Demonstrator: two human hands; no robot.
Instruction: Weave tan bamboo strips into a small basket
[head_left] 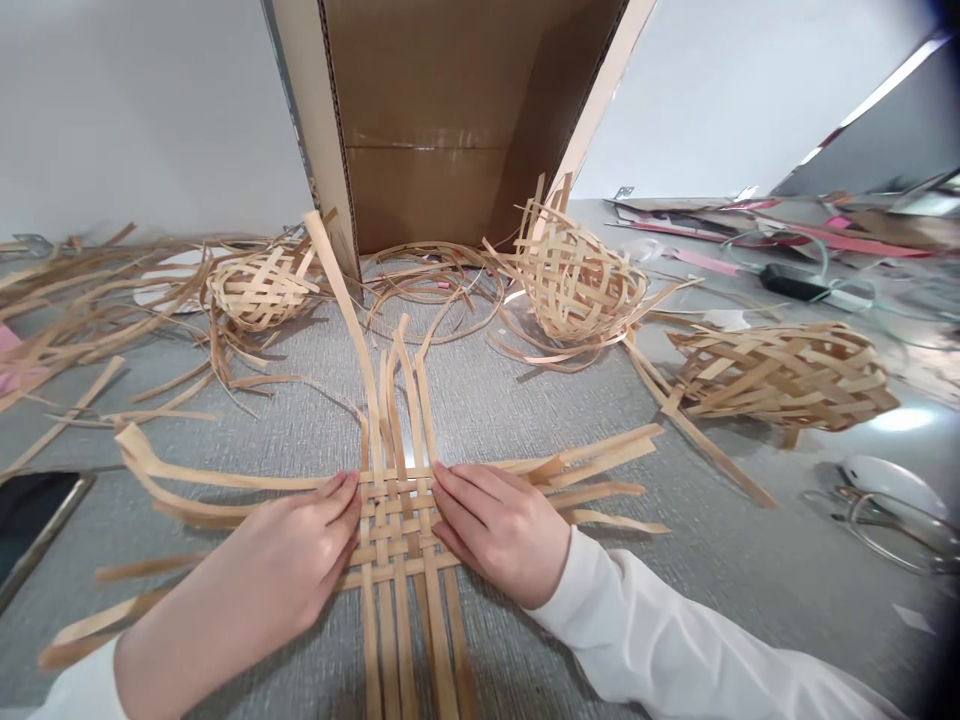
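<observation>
A flat woven mat of pale bamboo strips (397,525) lies on the grey table in front of me. Its loose strip ends spread out to both sides, away from me and toward me. My left hand (300,545) grips the mat's left edge near the far corner, fingers closed on the strips. On the opposite edge, my right hand (502,530) pinches the strips at the far right corner. Both thumbs are mostly hidden. Several far strips stand up from the weave, and one long strip (349,305) rises highest, leaning left.
An open cardboard box (431,190) stands behind. Woven bamboo pieces lie around: one at left (262,285), one at back right (574,275), one at right (795,380). A phone (37,520) is at left; glasses (892,525) and a white mouse (896,485) are at right.
</observation>
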